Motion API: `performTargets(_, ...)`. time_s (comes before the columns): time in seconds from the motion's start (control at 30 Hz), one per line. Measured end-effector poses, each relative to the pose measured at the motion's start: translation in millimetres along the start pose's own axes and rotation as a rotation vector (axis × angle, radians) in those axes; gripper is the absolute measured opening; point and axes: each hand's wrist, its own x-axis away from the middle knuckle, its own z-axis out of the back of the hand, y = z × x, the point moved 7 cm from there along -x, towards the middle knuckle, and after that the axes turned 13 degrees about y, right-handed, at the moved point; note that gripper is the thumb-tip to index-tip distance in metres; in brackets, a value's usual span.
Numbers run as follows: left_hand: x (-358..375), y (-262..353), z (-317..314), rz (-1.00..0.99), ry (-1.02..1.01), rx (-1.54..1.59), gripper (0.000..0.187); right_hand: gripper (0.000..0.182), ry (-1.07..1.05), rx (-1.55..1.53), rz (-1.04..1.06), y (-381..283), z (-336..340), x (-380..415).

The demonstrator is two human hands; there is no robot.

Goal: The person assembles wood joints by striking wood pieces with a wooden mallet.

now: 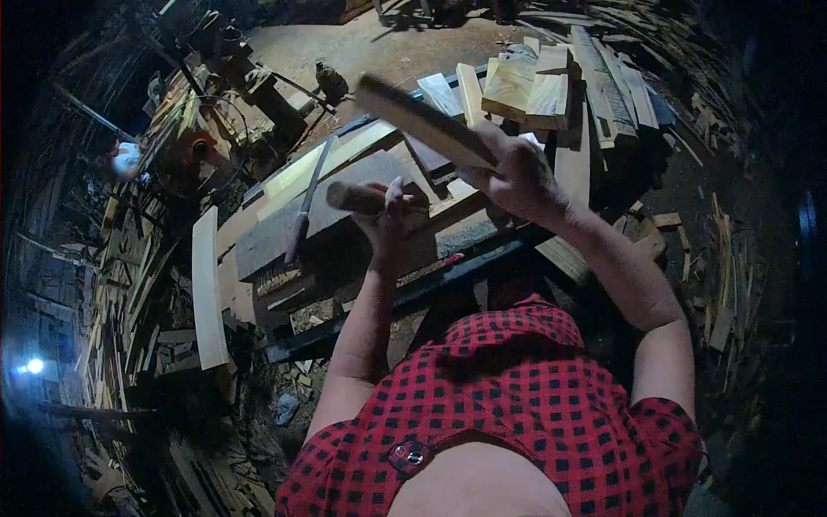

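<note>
My left hand (pixel 385 214) is closed around the round wooden handle of what looks like a chisel (pixel 343 197); its working end is hidden beyond my fingers. That hand is over a dark wooden board (pixel 293 215) on the workbench. Raised above the bench to the right, my right hand (pixel 519 172) grips a thick wooden bar (pixel 422 121) that slants up and left. The bar is apart from the chisel handle. Left of my left hand, a long thin file-like tool with a dark handle (pixel 297 239) lies across the board.
Several cut wood blocks (pixel 517 82) are stacked at the bench's back right, beside long planks (pixel 600 86). A pale curved strip (pixel 208 289) leans at the left end. Wood scraps (pixel 129 284) cover the floor on both sides. A lamp (pixel 34 366) shines at far left.
</note>
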Motion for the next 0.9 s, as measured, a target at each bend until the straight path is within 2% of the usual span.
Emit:
performTargets(0.07,8.4,11.6,2.5,-0.070,-0.023,0.006,0.024,0.040,0.109,-0.147,-0.288,51.4,-19.8,29.3)
performTargets(0.1,8.7,3.4,6.0,0.004,-0.021,0.041,0.022,0.043,0.024,-0.137,-0.364,78.5,-38.7,48.6)
performTargets(0.13,3.9,-5.0,14.0,0.004,-0.018,0.038,0.022,0.037,-0.001,-0.134,-0.524,82.7,-45.9,64.0)
performTargets(0.2,1.7,-18.2,16.4,-0.127,-0.266,-0.254,0.022,0.034,-0.113,-0.076,-0.593,110.4,-78.3,93.0)
performTargets(0.33,23.6,48.9,-10.5,-0.229,-0.293,-0.338,0.019,0.040,-0.100,-0.194,-0.646,148.4,-120.8,125.6)
performTargets(0.4,33.9,72.5,-16.0,-0.324,-0.312,-0.421,0.017,0.040,-0.052,-0.373,-0.786,166.9,-134.4,139.3)
performTargets(0.43,33.8,79.2,-18.5,-0.318,-0.311,-0.431,0.017,0.038,-0.005,-0.589,-0.868,155.6,-124.4,133.3)
performTargets(0.5,39.2,72.1,-35.6,-0.304,-0.555,-0.738,0.021,0.037,-0.047,-0.699,-0.915,163.2,-127.2,135.2)
performTargets(0.53,35.0,59.4,-32.4,-0.300,-0.558,-0.746,0.021,0.037,-0.085,-0.802,-0.952,162.1,-128.2,134.4)
performTargets(0.63,21.4,-19.4,-1.5,0.029,-0.558,-0.893,0.031,0.039,-0.097,-0.833,-0.932,166.0,-131.6,137.3)
performTargets(0.67,17.6,-29.2,-1.6,0.029,-0.562,-0.901,0.031,0.040,-0.086,-0.783,-0.886,169.7,-132.3,137.4)
performTargets(0.73,16.3,-37.3,-10.7,0.040,-0.606,-1.013,0.028,0.039,-0.100,-0.792,-0.924,168.6,-129.8,137.1)
performTargets(0.77,21.2,-42.3,-14.4,0.216,-0.579,-0.829,0.028,0.039,-0.119,-0.794,-0.956,167.8,-129.7,138.2)
performTargets(0.9,29.3,-43.1,-30.1,0.351,-0.593,-0.941,0.024,0.040,-0.137,-0.850,-0.976,167.0,-130.8,139.0)
